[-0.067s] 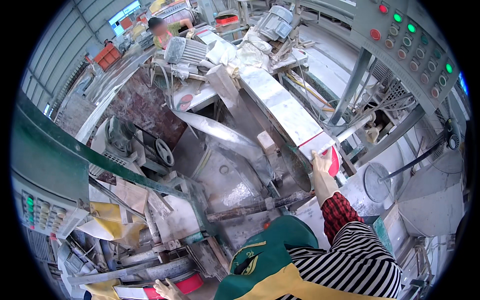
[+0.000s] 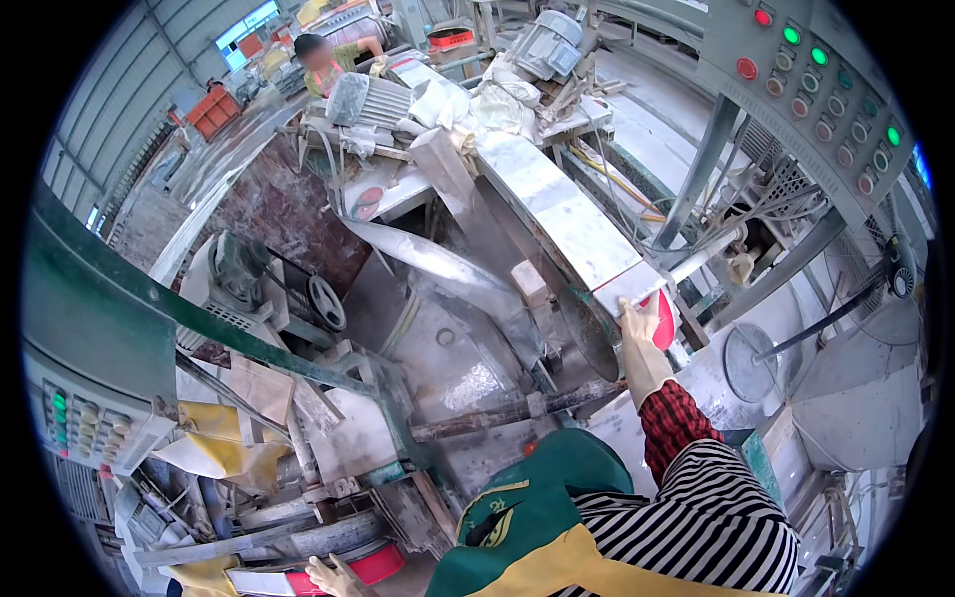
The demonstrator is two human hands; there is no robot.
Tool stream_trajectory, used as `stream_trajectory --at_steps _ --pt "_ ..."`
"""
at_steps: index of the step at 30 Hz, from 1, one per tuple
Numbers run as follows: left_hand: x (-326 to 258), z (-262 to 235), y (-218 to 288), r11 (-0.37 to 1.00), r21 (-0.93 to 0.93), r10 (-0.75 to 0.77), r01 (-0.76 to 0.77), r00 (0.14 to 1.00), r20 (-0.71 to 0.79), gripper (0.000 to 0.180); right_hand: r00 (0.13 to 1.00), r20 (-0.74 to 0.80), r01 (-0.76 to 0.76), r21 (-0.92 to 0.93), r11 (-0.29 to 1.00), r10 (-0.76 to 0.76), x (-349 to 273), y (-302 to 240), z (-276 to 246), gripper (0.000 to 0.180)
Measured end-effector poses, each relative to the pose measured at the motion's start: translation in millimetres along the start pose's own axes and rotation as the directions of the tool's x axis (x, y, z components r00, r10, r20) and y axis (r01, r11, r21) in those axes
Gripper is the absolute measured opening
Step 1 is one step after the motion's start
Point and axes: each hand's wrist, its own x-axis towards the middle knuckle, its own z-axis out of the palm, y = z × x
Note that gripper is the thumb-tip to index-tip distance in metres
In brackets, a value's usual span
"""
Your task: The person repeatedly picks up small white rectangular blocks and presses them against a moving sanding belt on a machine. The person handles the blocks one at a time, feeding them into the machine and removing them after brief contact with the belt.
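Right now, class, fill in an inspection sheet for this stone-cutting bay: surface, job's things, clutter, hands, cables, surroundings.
Surface: machine bed coated in white dust.
Job's things: red-and-white strip at the lower edge; long white slab on the machine, by the saw disc.
Clutter: rags piled at the slab's far end; yellow sack lower left.
Hands: right hand gloved, fingers spread on the strip; left hand in a yellow glove, mostly cut off. A co-worker's gloved hand rests on the slab's near end.
Cables: loose wires hang under the button panel.
Surroundings: second panel at left; motor at the far end.
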Motion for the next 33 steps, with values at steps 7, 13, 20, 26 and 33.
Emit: stream_trajectory --at_steps 7,13,20,26,33 --pt "-13.2 -4.1 13.2 0.998 0.036 0.06 -0.057 0.994 -0.09 0.058 0.999 -0.046 -0.013 -0.391 0.92 -0.005 2.5 -7.4 3.9 0.077" --pt "-36.4 -31.3 37.1 0.99 0.059 0.135 -0.127 0.978 -0.161 0.054 0.914 0.157 -0.21 -0.604 0.768 0.374 20.3 -10.2 -1.0 0.061" --pt "-38.5 -70.1 62.2 0.989 -0.122 0.031 -0.089 0.913 -0.408 0.034 0.841 0.518 -0.218 0.054 0.975 0.159 -14.3 -3.1 -44.9 0.049" --pt "-33.4 -97.0 41.1 0.932 -0.344 -0.093 -0.111 0.846 -0.525 0.029 0.897 0.41 0.249 -0.158 0.956 -0.165 26.7 48.2 37.9 0.05" --pt "-8.0 -90.6 1.0 0.936 -0.353 -0.177 -0.004 0.861 -0.477 0.035 0.787 0.577 0.373 -0.164 0.913 -0.217 -20.7 73.0 128.8 0.052"
